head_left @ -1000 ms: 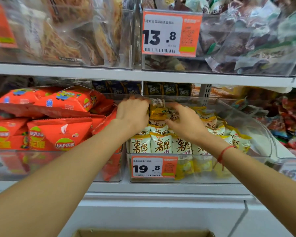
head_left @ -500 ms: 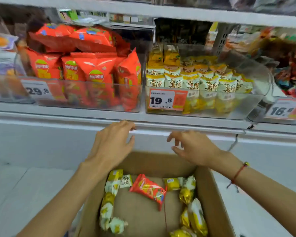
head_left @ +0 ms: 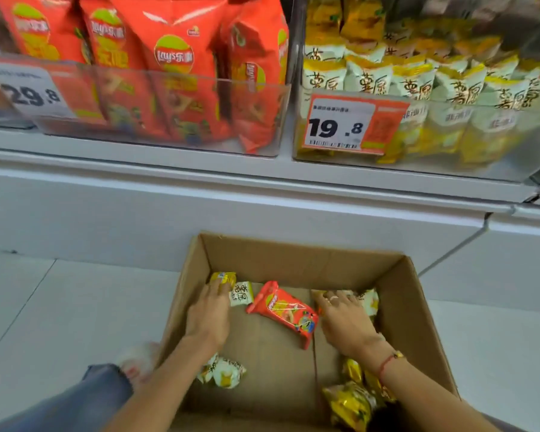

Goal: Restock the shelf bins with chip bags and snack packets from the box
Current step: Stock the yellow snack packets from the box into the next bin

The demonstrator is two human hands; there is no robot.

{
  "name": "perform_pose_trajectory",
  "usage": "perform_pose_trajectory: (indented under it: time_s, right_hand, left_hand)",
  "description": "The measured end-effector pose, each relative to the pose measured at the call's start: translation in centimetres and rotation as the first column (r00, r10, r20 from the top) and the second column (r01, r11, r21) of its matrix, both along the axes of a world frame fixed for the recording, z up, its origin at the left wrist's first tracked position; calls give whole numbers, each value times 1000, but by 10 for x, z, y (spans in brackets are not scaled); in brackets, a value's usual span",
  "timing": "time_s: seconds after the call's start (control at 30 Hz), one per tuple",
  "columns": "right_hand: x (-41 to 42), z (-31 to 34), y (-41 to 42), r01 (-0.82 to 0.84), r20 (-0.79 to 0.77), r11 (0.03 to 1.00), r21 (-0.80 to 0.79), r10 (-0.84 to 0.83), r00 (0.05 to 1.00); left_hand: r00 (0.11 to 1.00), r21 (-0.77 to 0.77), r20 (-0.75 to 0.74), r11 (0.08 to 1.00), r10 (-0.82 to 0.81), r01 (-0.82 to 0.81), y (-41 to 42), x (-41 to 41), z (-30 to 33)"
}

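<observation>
Both hands are down in the box, going for more yellow packets. The left hand lies over a yellow packet in the far left corner, fingers stretched flat onto it rather than curled round, so its grip looks spread. The right hand reaches for the packets in the far right corner; its fingertips touch down there, but I can't tell if they're pinching anything or just resting.

To do this bit well, I'd scoop a few of the small ones per hand (they're light and crinkly, easy to bunch) and take them straight up to the yellow bin with the 19.8 tag. The lone red bag in the middle belongs with the red chip bin on the left, so keep it separate.

Hard to see: the forearms cover part of the box floor, the near right pile is cut off by the frame edge, and the bins are motion-blurred.
</observation>
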State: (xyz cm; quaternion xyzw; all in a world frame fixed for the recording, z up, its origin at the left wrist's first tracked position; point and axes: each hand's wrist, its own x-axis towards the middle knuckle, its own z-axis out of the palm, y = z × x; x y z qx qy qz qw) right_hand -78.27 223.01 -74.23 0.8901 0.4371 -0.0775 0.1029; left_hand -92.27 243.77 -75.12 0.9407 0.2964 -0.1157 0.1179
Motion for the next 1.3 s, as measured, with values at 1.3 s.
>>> perform_pose_trajectory:
  time_s: [1.3]
  right_hand:
    - [18, 239, -50, 548, -703, 507, 665, 177, 689]
  left_hand:
    - [612, -868, -75, -354, 787, 349, -36, 31, 179]
